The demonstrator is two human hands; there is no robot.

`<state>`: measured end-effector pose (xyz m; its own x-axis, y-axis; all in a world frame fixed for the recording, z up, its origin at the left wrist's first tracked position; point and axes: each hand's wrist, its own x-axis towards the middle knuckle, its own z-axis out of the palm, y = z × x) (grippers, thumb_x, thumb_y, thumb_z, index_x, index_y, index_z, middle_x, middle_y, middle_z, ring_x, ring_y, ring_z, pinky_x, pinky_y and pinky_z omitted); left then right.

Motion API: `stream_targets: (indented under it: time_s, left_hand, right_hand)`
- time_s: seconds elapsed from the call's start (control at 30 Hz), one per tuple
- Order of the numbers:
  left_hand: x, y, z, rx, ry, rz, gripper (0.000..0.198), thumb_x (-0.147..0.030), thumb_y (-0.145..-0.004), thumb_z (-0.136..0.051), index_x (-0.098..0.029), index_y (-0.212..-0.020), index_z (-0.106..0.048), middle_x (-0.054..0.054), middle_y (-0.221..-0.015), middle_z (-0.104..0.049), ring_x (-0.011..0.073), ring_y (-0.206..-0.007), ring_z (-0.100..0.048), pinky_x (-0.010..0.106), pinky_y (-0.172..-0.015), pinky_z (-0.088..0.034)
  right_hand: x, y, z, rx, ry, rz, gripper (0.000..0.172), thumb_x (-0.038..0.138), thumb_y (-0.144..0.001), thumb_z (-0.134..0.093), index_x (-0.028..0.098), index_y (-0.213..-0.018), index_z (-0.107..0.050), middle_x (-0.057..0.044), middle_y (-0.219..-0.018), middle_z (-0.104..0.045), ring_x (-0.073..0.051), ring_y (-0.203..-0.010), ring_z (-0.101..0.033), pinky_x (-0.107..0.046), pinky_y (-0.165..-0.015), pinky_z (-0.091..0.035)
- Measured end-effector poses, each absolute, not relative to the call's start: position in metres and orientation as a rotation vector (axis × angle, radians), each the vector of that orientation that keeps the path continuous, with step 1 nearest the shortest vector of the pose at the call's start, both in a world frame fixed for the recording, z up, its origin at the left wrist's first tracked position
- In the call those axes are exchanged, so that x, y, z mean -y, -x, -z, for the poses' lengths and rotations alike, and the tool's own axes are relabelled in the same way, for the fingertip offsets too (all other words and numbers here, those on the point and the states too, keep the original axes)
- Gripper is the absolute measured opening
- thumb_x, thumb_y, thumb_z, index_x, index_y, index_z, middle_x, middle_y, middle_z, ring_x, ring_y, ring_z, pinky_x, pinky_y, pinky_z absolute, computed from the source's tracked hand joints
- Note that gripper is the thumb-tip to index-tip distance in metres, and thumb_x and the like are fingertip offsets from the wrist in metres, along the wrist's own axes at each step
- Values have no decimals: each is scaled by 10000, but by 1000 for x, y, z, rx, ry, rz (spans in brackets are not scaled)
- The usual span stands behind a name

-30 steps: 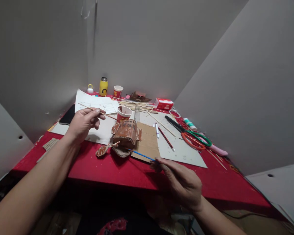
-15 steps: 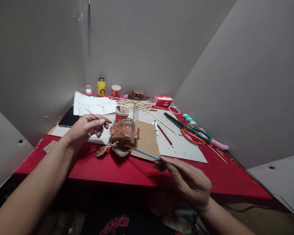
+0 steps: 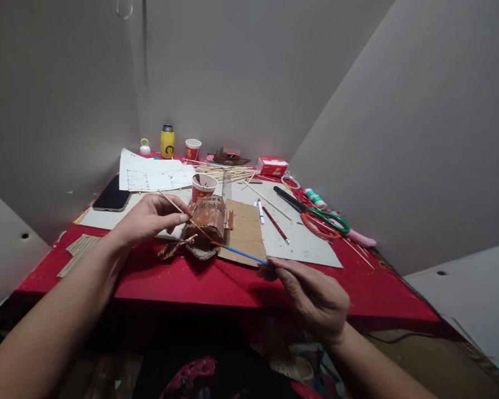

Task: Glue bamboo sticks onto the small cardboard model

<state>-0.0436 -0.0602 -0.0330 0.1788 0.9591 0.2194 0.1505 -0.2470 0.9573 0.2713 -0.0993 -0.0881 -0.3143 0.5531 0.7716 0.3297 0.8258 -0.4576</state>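
Note:
My left hand is closed in a pinch on a thin wooden stick, whose lower part is painted reddish brown. A blue paintbrush sits between the pinched fingers of my right hand. Its tip meets or nearly meets the painted end of the stick. Just behind lies a brown-painted cardboard piece with dark printed lettering, and smaller painted cardboard scraps rest at its left. A paper cup with brown paint inside stands right behind it.
A flat cardboard sheet, a marker, a pencil and large scissors lie to the right. Wooden sticks, a small model boat and a yellow bottle are behind. A phone lies left.
My left hand has tipped the stick more steeply and moved its thumb closer to the painted part. The brush tip has come up to the stick's end. The view has shifted slightly.

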Motion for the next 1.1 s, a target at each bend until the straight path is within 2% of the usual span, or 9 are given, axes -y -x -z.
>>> stream_targets:
  time_s: [0.13,0.3,0.5,0.73,0.9,1.1]
  left_hand:
    - [60,44,36,-1113,-1645,-1161,128,-290,-684,-771,-178,-737,-740,37,-648,-696,125,-542,-585,236,-511,-442]
    - [58,46,39,-1117,-1750,-1051,133,-298,-725,-735,-169,-692,-726,50,-659,-707,139,-581,-615,242,-550,-458]
    - [54,49,46,-1144,-1792,-1013,196,-327,-752,-713,-145,-679,-704,26,-631,-672,117,-566,-572,224,-537,-429]
    - [57,47,39,-1200,-1716,-1182,238,-353,-703,-767,-138,-637,-689,10,-550,-617,80,-458,-477,205,-442,-357]
    - [59,45,36,-1198,-1662,-1271,262,-380,-684,-787,-136,-645,-698,25,-593,-651,89,-469,-507,211,-444,-387]
    - [53,48,50,-1132,-1792,-1125,222,-364,-717,-762,-143,-717,-738,50,-672,-717,140,-593,-613,245,-562,-470]
  right_hand:
    - [96,-272,90,1945,669,-250,362,61,-881,-626,250,-1173,-728,-20,-839,-797,-161,-674,-761,-265,-642,-643]
    - [96,-275,90,1914,651,-295,408,36,-870,-630,278,-1185,-721,-1,-868,-796,-145,-697,-759,-249,-646,-634]
    - [93,-277,92,1841,696,-358,396,29,-872,-636,296,-1149,-733,16,-900,-796,-125,-720,-758,-224,-675,-634]
    - [92,-275,84,1835,689,-341,382,20,-870,-635,282,-1128,-738,15,-869,-791,-121,-701,-750,-223,-672,-631]
    - [90,-275,86,1898,697,-339,334,36,-874,-637,259,-1099,-744,9,-841,-788,-124,-695,-750,-220,-665,-628]
    - [93,-275,85,1872,675,-278,361,24,-877,-631,267,-1125,-729,10,-875,-790,-116,-721,-751,-214,-688,-622]
